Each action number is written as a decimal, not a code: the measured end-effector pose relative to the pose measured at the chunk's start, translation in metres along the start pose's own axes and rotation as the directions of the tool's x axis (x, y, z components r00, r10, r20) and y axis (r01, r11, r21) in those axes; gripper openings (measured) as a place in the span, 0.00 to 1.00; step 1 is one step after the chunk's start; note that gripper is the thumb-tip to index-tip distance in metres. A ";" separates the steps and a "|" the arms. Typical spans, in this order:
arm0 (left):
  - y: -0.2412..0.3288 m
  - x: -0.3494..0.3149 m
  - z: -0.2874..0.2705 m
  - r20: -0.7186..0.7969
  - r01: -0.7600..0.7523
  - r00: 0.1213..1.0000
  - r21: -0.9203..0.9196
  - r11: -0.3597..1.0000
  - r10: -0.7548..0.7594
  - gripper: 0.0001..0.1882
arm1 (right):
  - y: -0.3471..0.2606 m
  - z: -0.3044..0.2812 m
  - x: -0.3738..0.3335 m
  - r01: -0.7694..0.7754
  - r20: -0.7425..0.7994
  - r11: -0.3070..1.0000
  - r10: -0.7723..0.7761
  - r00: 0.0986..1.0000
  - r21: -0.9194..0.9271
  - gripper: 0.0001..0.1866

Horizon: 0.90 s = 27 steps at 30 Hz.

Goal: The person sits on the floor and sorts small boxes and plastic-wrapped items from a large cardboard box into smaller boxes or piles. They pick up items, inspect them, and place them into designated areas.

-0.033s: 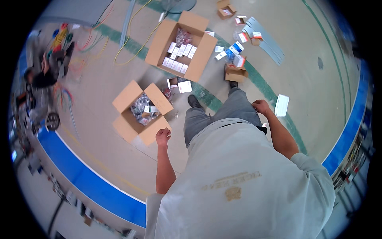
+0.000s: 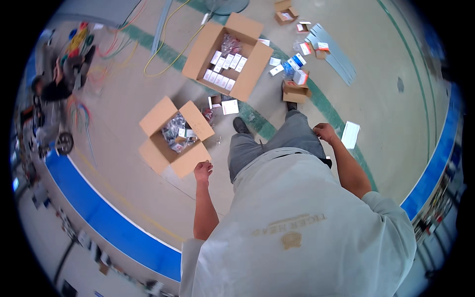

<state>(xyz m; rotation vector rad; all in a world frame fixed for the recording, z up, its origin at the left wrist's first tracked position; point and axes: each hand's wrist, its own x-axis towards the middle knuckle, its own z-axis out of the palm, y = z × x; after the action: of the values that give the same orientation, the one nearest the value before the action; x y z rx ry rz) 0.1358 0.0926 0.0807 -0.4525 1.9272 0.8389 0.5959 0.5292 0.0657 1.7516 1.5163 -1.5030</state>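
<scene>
My left hand (image 2: 203, 170) hangs at my left side, fingers loosely bent and slightly apart, with nothing visible in it. Just beyond it is the near flap of an open cardboard box (image 2: 191, 165) on the floor. Inside that box lie clear plastic bags of small parts (image 2: 173, 133). Beside my right thigh hangs my right hand (image 2: 324, 132), loosely curled close to the grey trousers (image 2: 297, 129); I see nothing held there. A flat white panel or box (image 2: 350, 135) lies on the floor to the right of that hand.
Ahead stands a larger open carton (image 2: 200, 52) with white boxes (image 2: 222, 69). A small brown box (image 2: 296, 93) sits by my right foot, near blue-and-white boxes (image 2: 297, 61). Beyond are grey metal strips (image 2: 332, 53) and a yellow cable (image 2: 168, 70). At far left another person (image 2: 55, 91) crouches.
The floor and boxes have shifted very slightly in the picture. Both of my hands keep nearly the same place and shape.
</scene>
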 end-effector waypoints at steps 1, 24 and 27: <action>-0.017 -0.006 0.008 -0.038 0.054 0.998 0.020 0.998 -0.053 0.10 | -0.008 -0.013 0.014 0.017 0.026 0.999 -0.018 0.999 0.044 0.17; 0.056 0.161 0.376 -0.054 -0.564 0.745 0.482 0.671 0.665 0.24 | -0.061 -0.043 0.343 0.467 0.245 0.778 -0.399 0.884 -0.420 0.17; 0.110 0.234 0.418 0.053 -0.611 0.682 0.589 0.529 0.730 0.35 | -0.076 -0.026 0.439 0.416 0.106 0.760 -0.423 0.900 -0.499 0.21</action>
<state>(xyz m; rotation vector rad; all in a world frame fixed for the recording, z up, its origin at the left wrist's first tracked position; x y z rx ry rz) 0.2165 0.4769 -0.2152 0.6764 2.4565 0.6266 0.4739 0.7829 -0.2809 1.1552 2.1803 -1.0983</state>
